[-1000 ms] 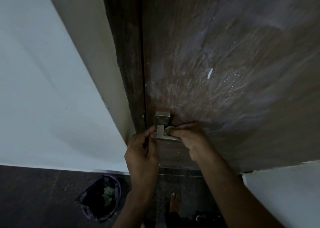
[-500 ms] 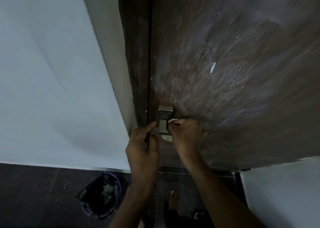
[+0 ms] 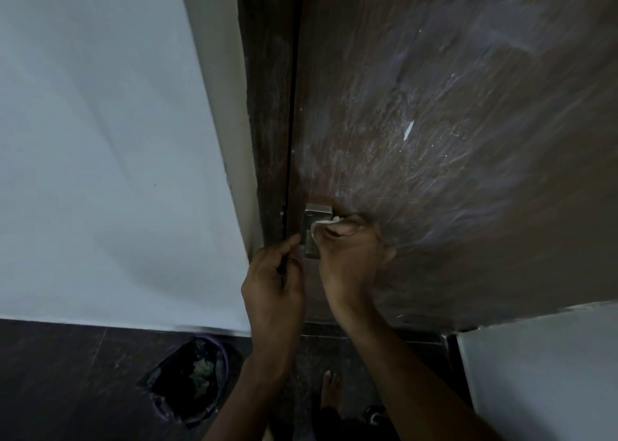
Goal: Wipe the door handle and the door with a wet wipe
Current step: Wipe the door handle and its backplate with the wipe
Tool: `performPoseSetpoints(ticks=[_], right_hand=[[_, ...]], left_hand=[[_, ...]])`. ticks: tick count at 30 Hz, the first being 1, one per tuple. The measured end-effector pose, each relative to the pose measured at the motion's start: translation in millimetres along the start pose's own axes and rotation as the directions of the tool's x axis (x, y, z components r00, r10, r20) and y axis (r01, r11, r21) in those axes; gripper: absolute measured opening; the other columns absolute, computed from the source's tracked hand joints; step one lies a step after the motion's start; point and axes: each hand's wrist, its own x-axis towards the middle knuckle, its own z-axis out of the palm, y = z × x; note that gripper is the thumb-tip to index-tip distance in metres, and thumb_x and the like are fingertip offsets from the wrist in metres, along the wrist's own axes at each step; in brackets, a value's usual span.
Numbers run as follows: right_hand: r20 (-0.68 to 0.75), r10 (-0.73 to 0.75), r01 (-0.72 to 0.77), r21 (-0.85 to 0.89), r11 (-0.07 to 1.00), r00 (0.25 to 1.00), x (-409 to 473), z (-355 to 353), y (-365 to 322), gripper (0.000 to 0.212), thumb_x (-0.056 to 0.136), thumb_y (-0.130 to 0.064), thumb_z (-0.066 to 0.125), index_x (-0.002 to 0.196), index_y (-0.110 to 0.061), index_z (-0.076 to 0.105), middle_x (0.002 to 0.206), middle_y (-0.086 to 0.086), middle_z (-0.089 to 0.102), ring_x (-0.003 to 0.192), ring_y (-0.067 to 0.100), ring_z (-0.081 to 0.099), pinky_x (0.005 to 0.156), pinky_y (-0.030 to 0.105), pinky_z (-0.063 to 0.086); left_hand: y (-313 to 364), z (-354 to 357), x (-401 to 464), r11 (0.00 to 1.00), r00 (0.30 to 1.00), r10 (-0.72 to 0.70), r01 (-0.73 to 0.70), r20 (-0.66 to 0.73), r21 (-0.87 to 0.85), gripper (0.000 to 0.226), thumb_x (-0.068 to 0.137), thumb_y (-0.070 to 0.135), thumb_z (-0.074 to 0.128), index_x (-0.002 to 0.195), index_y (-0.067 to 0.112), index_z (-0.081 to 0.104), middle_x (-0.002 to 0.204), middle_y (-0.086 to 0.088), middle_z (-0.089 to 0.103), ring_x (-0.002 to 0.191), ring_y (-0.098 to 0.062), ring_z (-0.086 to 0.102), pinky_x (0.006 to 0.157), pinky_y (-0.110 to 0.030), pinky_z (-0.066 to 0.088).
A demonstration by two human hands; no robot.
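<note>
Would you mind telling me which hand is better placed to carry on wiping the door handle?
The right hand. It already grips the wet wipe and presses it against the door handle. The left hand sits beside the handle with curled fingers and shows no wipe, so it would first need one.

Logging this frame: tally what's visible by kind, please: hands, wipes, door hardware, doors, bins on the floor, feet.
Hands: 2, left hand and right hand
Wet wipe: 1, pinched in the right hand against the handle
Door handle: 1, metal
Door: 1, brown with whitish streaks
Bin with dark liner: 1
Bare foot: 1
Total: 7
</note>
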Motion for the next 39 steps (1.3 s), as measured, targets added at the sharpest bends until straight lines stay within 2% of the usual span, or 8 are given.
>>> performPoseSetpoints(ticks=[11, 15, 22, 27, 30, 32, 35, 39], right_hand=[[0.047, -0.043, 0.042, 0.028, 0.999, 0.998, 4.9, -0.7, 4.3, 0.009, 0.084, -0.027, 0.076, 0.081, -0.02, 0.078, 0.088, -0.006, 0.07, 0.098, 0.016, 0.062, 0.098, 0.054, 0.044], [0.072, 0.106, -0.101, -0.077, 0.992, 0.992, 16.7, -9.7, 24.7, 0.013, 0.085, -0.032, 0.074, 0.084, -0.02, 0.078, 0.087, -0.003, 0.073, 0.085, 0.016, 0.068, 0.09, 0.046, 0.052], [0.062, 0.208, -0.216, 0.313, 0.925, 0.976, 20.5, -43.2, 46.2, 0.02, 0.075, -0.025, 0.082, 0.063, -0.039, 0.076, 0.065, -0.013, 0.074, 0.061, 0.006, 0.071, 0.058, 0.028, 0.056], [0.368, 0.554, -0.614, 0.702, 0.36, 0.747, 14.8, -42.4, 69.9, 0.013, 0.087, -0.008, 0.07, 0.099, -0.004, 0.072, 0.094, 0.009, 0.076, 0.086, 0.019, 0.071, 0.066, 0.032, 0.062], [0.544, 0.572, -0.682, 0.731, 0.037, 0.614, 11.6, -42.0, 82.5, 0.011, 0.092, -0.005, 0.062, 0.087, 0.002, 0.068, 0.074, 0.013, 0.075, 0.083, 0.024, 0.069, 0.061, 0.032, 0.064], [0.593, 0.566, -0.691, 0.721, -0.056, 0.572, 9.1, -35.9, 90.4, 0.015, 0.094, 0.0, 0.057, 0.083, 0.003, 0.067, 0.078, 0.017, 0.072, 0.083, 0.024, 0.067, 0.061, 0.029, 0.064], [0.657, 0.482, -0.774, 0.629, 0.075, 0.58, -0.5, -20.7, 95.7, 0.015, 0.094, -0.002, 0.056, 0.097, -0.001, 0.071, 0.084, 0.013, 0.073, 0.073, 0.017, 0.069, 0.062, 0.024, 0.061], [0.683, 0.38, -0.782, 0.556, 0.283, 0.623, -10.3, -2.8, 96.1, 0.017, 0.097, -0.01, 0.056, 0.098, -0.006, 0.073, 0.091, 0.013, 0.077, 0.08, 0.018, 0.072, 0.066, 0.029, 0.058]], left_hand=[[-11.0, -1.1, -12.2, 0.998, 0.998, -0.065, 0.065, 0.01, 0.003, 0.036, 0.09, 0.002, 0.061, 0.111, 0.029, 0.074, 0.103, 0.019, 0.068, 0.096, 0.012, 0.059, 0.08, -0.011, 0.048], [-9.1, 1.3, -14.1, 0.998, 0.998, -0.063, 0.062, 0.015, 0.004, 0.036, 0.09, 0.003, 0.061, 0.11, 0.03, 0.074, 0.103, 0.027, 0.067, 0.099, 0.014, 0.06, 0.081, -0.004, 0.045], [-14.3, 10.2, -21.5, 0.967, 0.963, -0.241, 0.249, 0.122, -0.055, 0.027, 0.091, 0.015, 0.064, 0.109, 0.035, 0.066, 0.087, 0.025, 0.068, 0.082, 0.016, 0.061, 0.062, -0.001, 0.042], [-14.7, 27.8, -30.6, 0.848, 0.851, -0.437, 0.498, 0.293, -0.181, 0.01, 0.093, 0.033, 0.065, 0.1, 0.027, 0.069, 0.09, 0.002, 0.074, 0.085, -0.013, 0.07, 0.076, -0.034, 0.057], [-11.6, 34.1, -28.3, 0.761, 0.774, -0.436, 0.589, 0.459, -0.272, 0.017, 0.095, 0.027, 0.063, 0.103, 0.017, 0.075, 0.087, -0.009, 0.074, 0.078, -0.017, 0.065, 0.07, -0.029, 0.053], [-9.2, 36.5, -26.3, 0.674, 0.735, -0.449, 0.652, 0.508, -0.348, 0.019, 0.095, 0.018, 0.063, 0.11, 0.014, 0.074, 0.099, -0.009, 0.076, 0.087, -0.018, 0.069, 0.074, -0.025, 0.054], [-8.7, 39.6, -24.1, 0.661, 0.757, -0.408, 0.63, 0.51, -0.407, 0.018, 0.095, 0.013, 0.063, 0.109, 0.009, 0.073, 0.102, -0.011, 0.076, 0.093, -0.02, 0.072, 0.075, -0.028, 0.057], [-17.1, 43.8, -18.8, 0.855, 0.844, -0.344, 0.463, 0.41, -0.235, 0.013, 0.094, 0.025, 0.065, 0.1, 0.025, 0.076, 0.093, 0.004, 0.078, 0.091, -0.014, 0.073, 0.084, -0.036, 0.058]])
